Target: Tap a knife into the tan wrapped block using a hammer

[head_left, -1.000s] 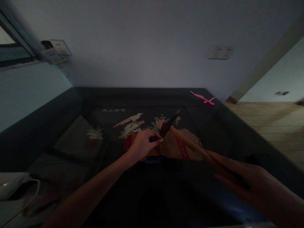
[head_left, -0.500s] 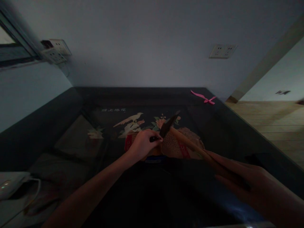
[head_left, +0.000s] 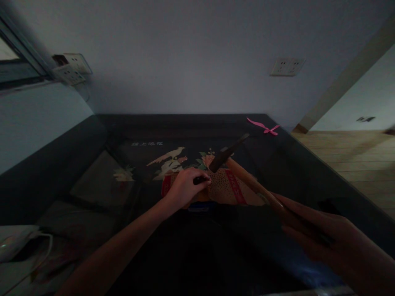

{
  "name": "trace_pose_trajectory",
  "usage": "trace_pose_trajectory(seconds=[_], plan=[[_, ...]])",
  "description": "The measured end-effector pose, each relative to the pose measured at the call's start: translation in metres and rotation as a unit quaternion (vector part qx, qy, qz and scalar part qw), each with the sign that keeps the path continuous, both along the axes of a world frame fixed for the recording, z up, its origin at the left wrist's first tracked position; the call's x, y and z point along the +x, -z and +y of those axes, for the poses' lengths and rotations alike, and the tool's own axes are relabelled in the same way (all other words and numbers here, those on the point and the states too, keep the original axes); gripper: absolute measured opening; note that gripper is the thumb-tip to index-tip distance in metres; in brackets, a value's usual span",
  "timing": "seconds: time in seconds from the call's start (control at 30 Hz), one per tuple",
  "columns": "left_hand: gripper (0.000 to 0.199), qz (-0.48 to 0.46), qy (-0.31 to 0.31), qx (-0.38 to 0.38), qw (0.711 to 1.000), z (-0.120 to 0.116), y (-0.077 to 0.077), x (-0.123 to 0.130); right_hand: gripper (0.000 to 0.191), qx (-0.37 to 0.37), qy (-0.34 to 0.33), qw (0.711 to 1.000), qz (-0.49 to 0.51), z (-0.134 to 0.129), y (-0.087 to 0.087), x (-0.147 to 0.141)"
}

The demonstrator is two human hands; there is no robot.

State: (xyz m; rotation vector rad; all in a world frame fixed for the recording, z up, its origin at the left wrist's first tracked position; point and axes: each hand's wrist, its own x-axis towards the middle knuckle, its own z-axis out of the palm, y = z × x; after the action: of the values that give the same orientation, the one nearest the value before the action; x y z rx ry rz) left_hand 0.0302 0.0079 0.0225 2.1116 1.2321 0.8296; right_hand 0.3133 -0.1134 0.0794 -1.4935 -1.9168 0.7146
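Note:
My right hand is wrapped round the wooden handle of a hammer. The dark hammer head is just right of my left hand, over a patterned tan and red item on the dark table. My left hand is closed, pinching a small dark object whose lower part is hidden. A blue item lies just below my left hand. The picture is dim, and small details near the fingertips are unclear.
A pink ribbon lies at the back right of the dark table. A white device with a cable is at the lower left. Wall sockets are on the wall behind; the tabletop bears a printed bird and flowers.
The hammer head has moved a little to the right and away from my left fingertips. My right hand has shifted slightly right; my left hand has hardly moved.

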Motion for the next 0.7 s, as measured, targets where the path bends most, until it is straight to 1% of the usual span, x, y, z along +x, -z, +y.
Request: trace_pose_trajectory(seconds=[0.1, 0.2, 0.3, 0.43, 0.53, 0.6, 0.7], plan=[[0.007, 0.004, 0.005, 0.016, 1.000, 0.000, -0.001, -0.001, 0.051, -0.048, 0.039, 0.997, 0.053, -0.006, 0.009, -0.003], [0.007, 0.005, 0.025, 0.041, 0.999, -0.001, -0.003, -0.002, 0.053, -0.083, 0.082, 0.983, 0.141, -0.007, 0.028, -0.011], [0.008, 0.007, 0.030, 0.037, 0.999, -0.002, -0.005, -0.003, 0.056, -0.101, 0.125, 0.961, 0.226, -0.003, 0.048, -0.021], [0.009, 0.008, 0.029, 0.021, 0.999, -0.003, -0.007, -0.004, 0.063, -0.100, 0.151, 0.943, 0.279, 0.005, 0.067, -0.027], [0.010, 0.008, 0.038, 0.021, 0.999, -0.003, -0.009, -0.006, 0.060, -0.090, 0.159, 0.932, 0.312, 0.008, 0.076, -0.025], [0.012, 0.013, 0.045, 0.025, 0.999, -0.004, -0.013, -0.008, 0.058, -0.080, 0.161, 0.924, 0.337, 0.010, 0.080, -0.024], [0.016, 0.027, 0.044, 0.040, 0.998, -0.007, -0.023, -0.014, 0.056, -0.073, 0.162, 0.910, 0.373, 0.010, 0.083, -0.020]])
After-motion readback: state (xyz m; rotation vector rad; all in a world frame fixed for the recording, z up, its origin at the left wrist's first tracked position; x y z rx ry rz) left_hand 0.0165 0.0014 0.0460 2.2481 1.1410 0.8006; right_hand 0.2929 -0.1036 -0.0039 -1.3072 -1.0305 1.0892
